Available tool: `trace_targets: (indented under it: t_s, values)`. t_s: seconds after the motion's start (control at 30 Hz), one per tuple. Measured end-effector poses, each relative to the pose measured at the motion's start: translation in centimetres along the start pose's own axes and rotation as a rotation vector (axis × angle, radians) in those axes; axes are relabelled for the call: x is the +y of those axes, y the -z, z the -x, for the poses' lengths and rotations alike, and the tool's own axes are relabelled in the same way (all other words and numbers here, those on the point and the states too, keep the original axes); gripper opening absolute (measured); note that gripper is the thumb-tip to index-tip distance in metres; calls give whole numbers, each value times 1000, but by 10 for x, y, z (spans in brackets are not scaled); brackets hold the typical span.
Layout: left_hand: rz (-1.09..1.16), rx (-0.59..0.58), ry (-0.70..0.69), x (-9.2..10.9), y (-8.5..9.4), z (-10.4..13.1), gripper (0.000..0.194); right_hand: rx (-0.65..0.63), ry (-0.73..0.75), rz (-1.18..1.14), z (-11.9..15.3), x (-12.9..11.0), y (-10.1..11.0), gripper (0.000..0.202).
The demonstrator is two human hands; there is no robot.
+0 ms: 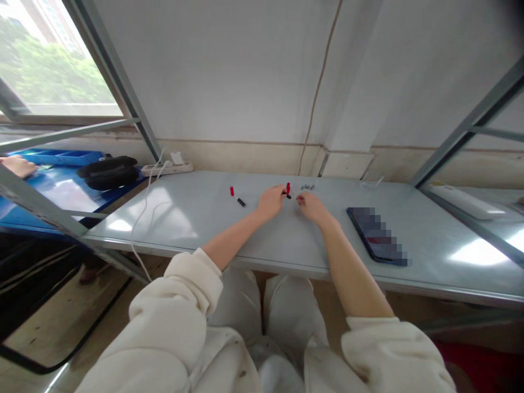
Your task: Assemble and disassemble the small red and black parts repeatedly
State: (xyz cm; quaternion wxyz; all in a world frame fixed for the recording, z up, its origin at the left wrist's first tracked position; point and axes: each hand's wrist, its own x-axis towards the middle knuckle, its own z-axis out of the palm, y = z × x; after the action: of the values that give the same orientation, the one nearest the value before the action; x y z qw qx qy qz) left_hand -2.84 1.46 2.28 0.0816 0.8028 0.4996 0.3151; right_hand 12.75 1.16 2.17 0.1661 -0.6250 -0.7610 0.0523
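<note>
My left hand (271, 202) is closed, its thumb and finger pinching a small black piece (289, 196) that sticks out toward the right. A small red cylinder (288, 188) stands at those same fingertips; whether it is held or just behind them I cannot tell. Just to the right, my right hand (311, 206) has its fingers pressed together, and anything between them is too small to make out. Several small grey parts (307, 187) lie beyond the right fingertips. Left of my left hand rest another red cylinder (232, 191) and a black stick-like piece (241, 202).
A phone (370, 234) lies on the grey table (286, 245) to the right. At the back left is a white power strip (167, 168) with a hanging cable. Farther left are a black pouch (109, 172), a blue tray (61, 157) and another person's hand (18, 165).
</note>
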Motion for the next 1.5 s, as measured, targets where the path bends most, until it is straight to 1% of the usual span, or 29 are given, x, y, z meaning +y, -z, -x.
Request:
trace_targets:
  t_s: [0.1,0.2,0.3,0.47,0.53,0.67,0.77,0.87,1.0,1.1,1.33,1.5]
  values:
    - [190,80,76,-9,8,3,12,10,58,-20,0,-3,0,23]
    - [297,138,135,-14,15,7,9,43,121,-59,0,-4,-2,25]
    - [388,186,161,-17,16,12,7,38,153,-62,-1,-5,-5,25]
    - [579,149,158,-23,10,19,6,57,254,-55,-3,-7,-11,25]
    - [621,154,160,-25,9,22,5,74,286,-55,-4,-8,-12,25]
    - [600,177,170,-32,15,26,6,117,346,-87,-6,-9,-13,24]
    - [618,131,175,-36,20,26,6,156,394,-122,-6,-9,-15,23]
    - [667,69,187,-36,21,27,8,185,418,-148,-7,-10,-19,23]
    - [647,-15,188,-33,21,29,11,210,445,-183,-8,-13,-25,30]
    - [616,-19,182,-32,21,30,13,218,467,-194,-8,-15,-28,35]
    - [597,-27,167,-32,21,31,13,223,527,-185,-3,-19,-26,38]
    - [608,-6,137,-30,22,32,11,184,502,-161,2,-25,-23,36]
